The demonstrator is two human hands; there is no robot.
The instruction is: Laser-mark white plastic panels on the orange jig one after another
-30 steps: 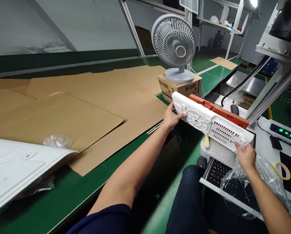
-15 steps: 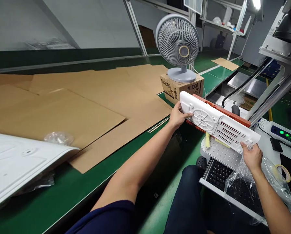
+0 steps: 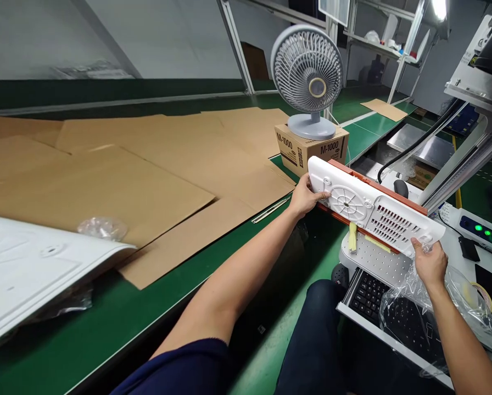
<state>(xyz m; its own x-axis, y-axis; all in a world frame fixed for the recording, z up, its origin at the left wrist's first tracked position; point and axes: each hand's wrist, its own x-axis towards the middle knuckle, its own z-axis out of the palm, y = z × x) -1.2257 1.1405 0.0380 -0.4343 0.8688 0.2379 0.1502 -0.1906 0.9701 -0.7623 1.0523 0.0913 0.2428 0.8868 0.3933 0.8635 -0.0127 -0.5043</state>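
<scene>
Both my hands hold a long white plastic panel (image 3: 369, 211) with a round spoked pattern and rows of vent slots. My left hand (image 3: 306, 197) grips its left end, and my right hand (image 3: 429, 264) grips its right end. Clear plastic film (image 3: 419, 312) bunches below my right hand and touches it. An orange-red part (image 3: 378, 186) lies along the panel's far edge, partly hidden behind it. A yellow strip (image 3: 352, 237) hangs at the panel's lower edge.
Below the panel are a perforated white plate (image 3: 378, 266) and a keyboard drawer (image 3: 367, 296). Cardboard sheets (image 3: 147, 175) and a white panel (image 3: 35, 269) lie on a green belt (image 3: 106, 312) to the left. A grey fan (image 3: 307, 77) stands on an M-1000 carton (image 3: 307, 148).
The whole view has shifted slightly, so the hands and panel sit further right. The panel stays held in both hands, and more of the orange part shows below its lower edge.
</scene>
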